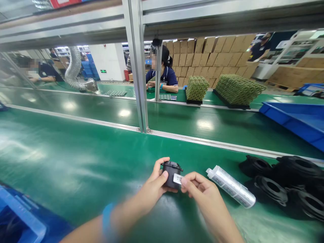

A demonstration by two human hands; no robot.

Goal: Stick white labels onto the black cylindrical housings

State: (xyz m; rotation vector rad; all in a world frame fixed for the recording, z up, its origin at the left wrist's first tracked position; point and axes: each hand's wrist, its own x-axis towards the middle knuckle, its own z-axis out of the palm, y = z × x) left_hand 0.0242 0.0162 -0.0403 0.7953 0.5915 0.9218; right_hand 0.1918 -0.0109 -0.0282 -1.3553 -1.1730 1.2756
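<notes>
My left hand (158,182) is wrapped round a small black cylindrical plastic housing (169,179) with a flanged rim at its top, held just above the green bench. Pinched in the fingertips of my right hand (199,189) is a white printed label (177,179), which lies against the housing's side; how much of it is stuck down I cannot tell. To the right of my right hand lies a roll of labels (231,185) on a shiny backing. Several more black housings (270,189) are heaped at the far right.
A blue crate (22,212) stands at the lower left. Beyond a metal upright (138,67) runs a green conveyor (174,116), with a blue tray (293,118) at its right. A co-worker (167,74) sits across, near stacked green ring-shaped parts (197,88).
</notes>
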